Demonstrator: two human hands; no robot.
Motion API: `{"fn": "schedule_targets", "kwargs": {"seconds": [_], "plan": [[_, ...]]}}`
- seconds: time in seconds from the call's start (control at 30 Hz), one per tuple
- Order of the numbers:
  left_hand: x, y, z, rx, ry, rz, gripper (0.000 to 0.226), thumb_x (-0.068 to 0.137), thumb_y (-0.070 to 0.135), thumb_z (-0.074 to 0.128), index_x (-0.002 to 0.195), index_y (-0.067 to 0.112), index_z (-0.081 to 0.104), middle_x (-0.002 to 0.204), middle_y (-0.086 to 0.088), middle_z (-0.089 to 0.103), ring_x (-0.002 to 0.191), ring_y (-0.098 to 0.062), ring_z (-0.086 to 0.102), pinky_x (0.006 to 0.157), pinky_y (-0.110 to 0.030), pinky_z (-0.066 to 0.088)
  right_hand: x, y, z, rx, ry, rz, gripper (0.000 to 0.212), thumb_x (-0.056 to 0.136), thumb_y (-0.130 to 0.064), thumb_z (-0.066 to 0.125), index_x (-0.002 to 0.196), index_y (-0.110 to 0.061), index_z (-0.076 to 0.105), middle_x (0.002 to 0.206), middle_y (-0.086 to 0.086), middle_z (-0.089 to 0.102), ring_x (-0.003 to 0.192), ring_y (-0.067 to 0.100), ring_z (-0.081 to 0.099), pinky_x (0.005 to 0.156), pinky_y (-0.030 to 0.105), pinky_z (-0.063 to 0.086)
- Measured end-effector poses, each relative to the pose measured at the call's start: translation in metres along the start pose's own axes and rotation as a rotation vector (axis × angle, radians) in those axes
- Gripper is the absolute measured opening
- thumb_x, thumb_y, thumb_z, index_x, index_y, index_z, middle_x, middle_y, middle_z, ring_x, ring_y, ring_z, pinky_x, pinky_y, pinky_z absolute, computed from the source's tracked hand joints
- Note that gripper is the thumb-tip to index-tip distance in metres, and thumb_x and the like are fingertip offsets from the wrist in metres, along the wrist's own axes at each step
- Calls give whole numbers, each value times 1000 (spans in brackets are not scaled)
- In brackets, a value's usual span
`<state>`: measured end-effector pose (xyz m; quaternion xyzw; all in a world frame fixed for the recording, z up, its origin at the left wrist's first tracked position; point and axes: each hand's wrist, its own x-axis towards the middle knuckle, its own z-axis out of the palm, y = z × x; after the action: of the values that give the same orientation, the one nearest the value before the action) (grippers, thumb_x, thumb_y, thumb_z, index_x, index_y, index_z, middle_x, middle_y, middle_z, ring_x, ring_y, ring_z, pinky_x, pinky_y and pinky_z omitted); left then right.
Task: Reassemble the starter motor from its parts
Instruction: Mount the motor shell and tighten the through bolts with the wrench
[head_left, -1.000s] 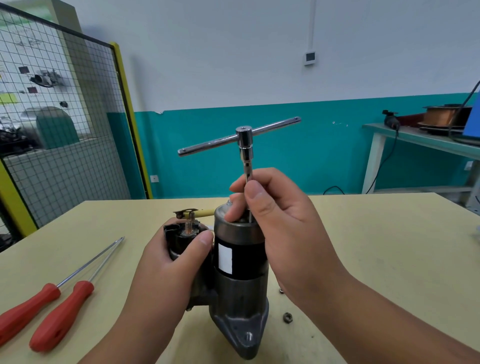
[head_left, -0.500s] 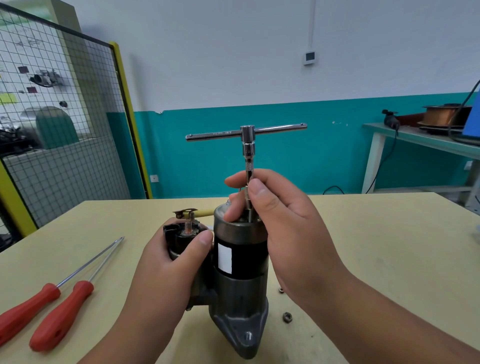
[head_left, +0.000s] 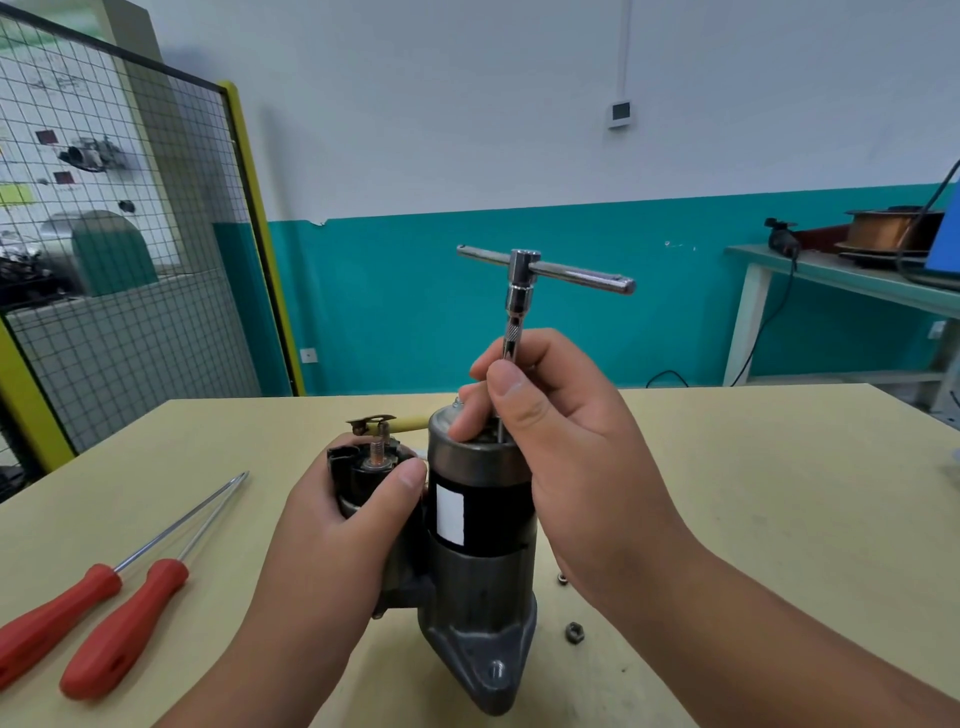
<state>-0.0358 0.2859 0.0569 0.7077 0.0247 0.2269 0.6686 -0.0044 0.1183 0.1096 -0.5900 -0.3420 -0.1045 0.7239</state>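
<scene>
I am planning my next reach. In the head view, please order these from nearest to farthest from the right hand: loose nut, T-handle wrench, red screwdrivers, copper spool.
1. T-handle wrench: held in the right hand.
2. Loose nut: on the table, just below that hand.
3. Red screwdrivers: table's left side.
4. Copper spool: far bench, right.

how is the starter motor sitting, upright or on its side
Upright: the starter motor stands nose-down on the table, cap up. The left hand grips its side; the right hand pinches the T-handle wrench at its top.
</scene>
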Motion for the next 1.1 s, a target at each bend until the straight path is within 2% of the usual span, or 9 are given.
{"fn": "schedule_targets", "kwargs": {"seconds": [0.1,0.2,0.37,0.57,0.73,0.87,1.0,1.1], "plan": [[0,0,0,-10,2,-12,48,58,67,73,99,43,77,91,4,80,80,-18,80,49,-39,62,0,-1,-1,12,-5,18,19,102,-36,49,101,-33,68,83,-1,74,90,9,70,84,12,51],[0,0,0,1,4,-8,48,59,68,72,98,41,77,88,3,79,77,-22,79,44,-35,57,0,-1,-2,49,-8,43,26,103,-34,44,100,-32,70,84,2,74,88,11,70,85,14,52],[2,-1,0,14,14,-13,48,59,68,72,100,44,77,90,5,80,80,-22,79,49,-41,61,0,-1,-1,12,-5,21,21,103,-35,46,99,-30,66,83,0,74,88,10,70,84,14,52],[2,-3,-1,57,29,1,51,60,73,69,104,48,74,90,9,80,86,-26,78,46,-29,54,0,0,0,2,-5,8,13,102,-36,51,98,-32,62,82,-3,74,91,10,71,82,10,52],[4,-4,-1,56,42,8,51,58,74,67,105,55,72,95,13,80,89,-18,79,66,-51,68,0,-1,-1,17,-5,27,20,102,-36,48,102,-34,68,84,-1,74,91,10,70,85,12,51],[2,-5,-1,35,26,15,46,60,71,69,101,48,75,91,9,80,82,-15,79,52,-39,62,-1,-1,-2,64,-11,45,30,104,-33,41,100,-30,71,84,2,74,89,11,71,85,16,53],[4,-5,-1,27,24,16,46,61,70,71,101,48,75,94,8,81,88,-20,79,65,-56,67,-1,0,-1,47,-11,39,26,104,-34,43,98,-29,69,84,1,73,87,12,70,85,17,53],[3,-4,-1,9,22,9,45,60,68,72,99,46,77,92,6,80,84,-19,79,56,-50,66,0,0,0,7,-1,19,20,102,-37,46,97,-32,65,83,-1,73,89,11,69,86,16,53]]}}
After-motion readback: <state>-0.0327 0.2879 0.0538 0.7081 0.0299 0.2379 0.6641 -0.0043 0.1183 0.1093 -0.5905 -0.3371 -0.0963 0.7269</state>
